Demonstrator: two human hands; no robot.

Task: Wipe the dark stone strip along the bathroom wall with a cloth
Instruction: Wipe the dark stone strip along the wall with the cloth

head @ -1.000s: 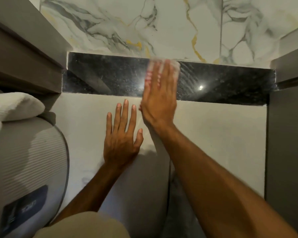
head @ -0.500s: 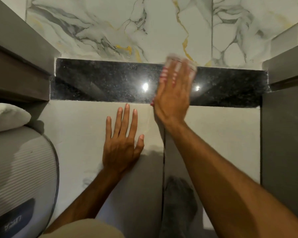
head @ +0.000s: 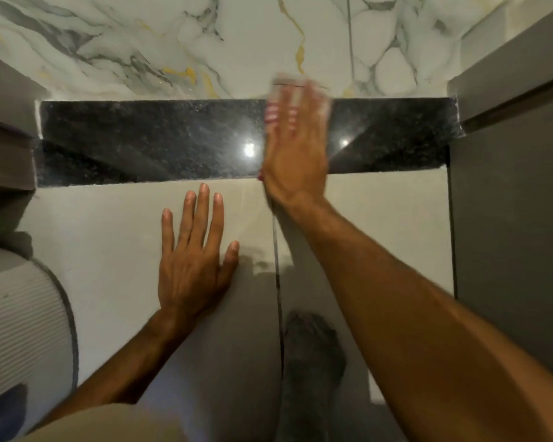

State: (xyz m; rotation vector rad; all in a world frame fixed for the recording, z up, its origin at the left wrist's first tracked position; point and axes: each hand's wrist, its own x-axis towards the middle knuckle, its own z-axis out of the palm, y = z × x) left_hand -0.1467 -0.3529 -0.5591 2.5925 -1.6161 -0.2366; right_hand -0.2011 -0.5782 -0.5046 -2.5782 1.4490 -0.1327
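Observation:
A glossy dark stone strip (head: 147,145) runs across the wall between grey cabinets. My right hand (head: 296,154) lies flat on the strip right of its middle, pressing a white cloth with pink stripes (head: 280,90) against it. Only the cloth's top and left edges show past my blurred fingers. My left hand (head: 193,253) rests flat, fingers spread, on the plain cream tile below the strip and holds nothing.
White marble tile with grey and gold veins (head: 173,43) is above the strip. Grey cabinets stand at the left (head: 4,129) and right (head: 511,218). A ribbed white appliance (head: 20,330) sits at lower left. A dark foot reflection (head: 313,355) shows on the lower tile.
My right hand with the cloth has slid to the right along the strip. The left hand stays planted on the tile.

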